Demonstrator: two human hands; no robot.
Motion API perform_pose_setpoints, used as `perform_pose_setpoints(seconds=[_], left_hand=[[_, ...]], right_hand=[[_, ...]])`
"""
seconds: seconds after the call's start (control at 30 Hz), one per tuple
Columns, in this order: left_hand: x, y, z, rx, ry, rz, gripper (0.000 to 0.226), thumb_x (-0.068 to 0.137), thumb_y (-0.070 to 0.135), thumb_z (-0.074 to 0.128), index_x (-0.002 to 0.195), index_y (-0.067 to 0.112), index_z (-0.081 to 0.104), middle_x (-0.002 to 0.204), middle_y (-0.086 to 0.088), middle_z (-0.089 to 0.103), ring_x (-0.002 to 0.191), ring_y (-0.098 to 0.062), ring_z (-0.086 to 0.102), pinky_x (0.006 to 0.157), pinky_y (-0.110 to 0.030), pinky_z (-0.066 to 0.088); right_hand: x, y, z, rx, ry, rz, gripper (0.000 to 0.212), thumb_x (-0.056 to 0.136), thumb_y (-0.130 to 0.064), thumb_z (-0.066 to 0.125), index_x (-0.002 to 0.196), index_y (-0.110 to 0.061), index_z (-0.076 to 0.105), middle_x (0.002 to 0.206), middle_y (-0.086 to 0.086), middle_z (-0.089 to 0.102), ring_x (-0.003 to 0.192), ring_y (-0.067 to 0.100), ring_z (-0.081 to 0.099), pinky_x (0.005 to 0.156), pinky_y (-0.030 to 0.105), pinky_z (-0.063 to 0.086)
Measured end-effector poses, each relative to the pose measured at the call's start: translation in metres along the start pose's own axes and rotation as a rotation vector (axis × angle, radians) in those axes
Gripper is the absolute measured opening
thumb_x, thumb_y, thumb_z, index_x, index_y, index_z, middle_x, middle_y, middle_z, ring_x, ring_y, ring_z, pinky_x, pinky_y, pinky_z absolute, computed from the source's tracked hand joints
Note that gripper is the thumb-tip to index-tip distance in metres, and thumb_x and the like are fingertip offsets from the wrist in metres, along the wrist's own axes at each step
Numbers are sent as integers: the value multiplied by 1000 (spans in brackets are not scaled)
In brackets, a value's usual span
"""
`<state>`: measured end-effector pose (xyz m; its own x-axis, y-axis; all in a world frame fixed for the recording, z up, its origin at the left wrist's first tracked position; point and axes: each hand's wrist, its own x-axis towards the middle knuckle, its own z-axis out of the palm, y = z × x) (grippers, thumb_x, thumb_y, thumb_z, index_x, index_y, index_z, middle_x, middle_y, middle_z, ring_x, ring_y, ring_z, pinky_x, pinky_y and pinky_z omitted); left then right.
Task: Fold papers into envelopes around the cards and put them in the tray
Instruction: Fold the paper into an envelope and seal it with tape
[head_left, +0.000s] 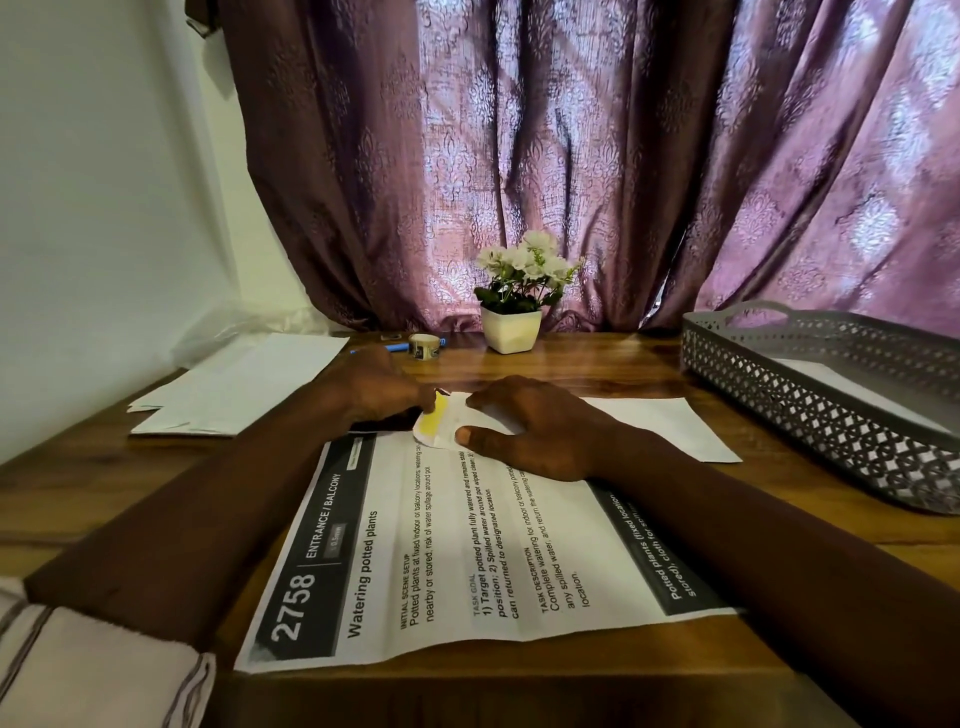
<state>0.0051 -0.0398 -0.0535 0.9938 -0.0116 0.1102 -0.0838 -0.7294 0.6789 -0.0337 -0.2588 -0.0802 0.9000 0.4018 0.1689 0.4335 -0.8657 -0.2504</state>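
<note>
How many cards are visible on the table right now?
1: the yellow-striped card, at the printed sheet's far edge, touched by the left hand and right hand. Others may be hidden under papers or in the tray.

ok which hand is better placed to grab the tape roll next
Probably left. The left hand sits just in front of the tape roll, at the left edge of the card. The right hand rests on the card and lies farther from the roll.
</note>
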Motion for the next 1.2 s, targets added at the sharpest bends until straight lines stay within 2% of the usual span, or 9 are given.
perform_pose_setpoints(seconds=[0.13,0.27,0.4,0.63,0.7,0.87,1.03,1.13,1.2], left_hand=[[1,1,4,-158,31,62,30,65,34,84,76,7,76,69,-11,72,62,-18,63,65,-32,53],[-5,6,12,-197,-164,209,13,88,7,77,75,9,78,67,-5,74,62,-15,68,63,-26,56],[-6,3,4,-119,-325,375,36,85,-18,65,87,15,79,104,-11,79,93,-10,74,93,-39,54],[-15,2,-14,-16,-510,411,43,77,6,87,117,16,77,121,4,76,120,-13,67,109,-26,48],[-21,4,-13,40,-515,432,44,76,9,88,118,20,77,121,8,76,118,-6,67,107,-19,47],[-21,3,-9,325,-250,602,32,75,49,78,107,44,77,104,21,77,97,4,70,95,-35,58],[-18,8,1,519,12,855,18,92,32,62,100,28,77,89,8,76,83,-12,68,76,-30,49],[-12,8,7,426,189,866,22,93,33,53,99,23,72,84,-2,73,78,-26,67,66,-31,40],[-12,7,9,245,323,815,23,93,33,52,100,22,71,82,-3,73,74,-26,67,66,-33,46]], right_hand=[[-2,-3,0,23,-2,-25,71,95,-72,45,151,-29,47,159,-5,43,144,16,40,119,42,34],[-1,-3,-3,-24,-61,-63,74,89,-78,47,150,-36,45,152,-1,49,137,19,47,114,42,39],[0,6,-5,35,2,-94,81,80,-84,52,145,-36,50,146,-8,57,130,14,55,107,39,46],[-2,10,-10,6,110,-86,31,102,-49,51,119,-34,72,89,-17,69,83,1,60,65,19,39],[-4,9,-12,60,91,-56,32,100,-51,54,123,-37,71,101,-19,70,90,0,59,70,16,38],[-8,8,-18,-12,-19,-42,67,88,-68,63,145,-33,55,154,-11,50,137,11,48,107,28,37],[-11,12,-24,-86,113,-56,56,87,-61,66,135,-31,64,138,-9,64,123,13,59,100,33,48],[-10,12,-24,-271,295,-44,43,94,-62,51,118,-33,72,111,-5,75,106,20,66,85,34,49],[-7,13,-25,-478,506,-64,44,95,-59,48,120,-30,69,106,1,75,103,27,66,95,40,44]])
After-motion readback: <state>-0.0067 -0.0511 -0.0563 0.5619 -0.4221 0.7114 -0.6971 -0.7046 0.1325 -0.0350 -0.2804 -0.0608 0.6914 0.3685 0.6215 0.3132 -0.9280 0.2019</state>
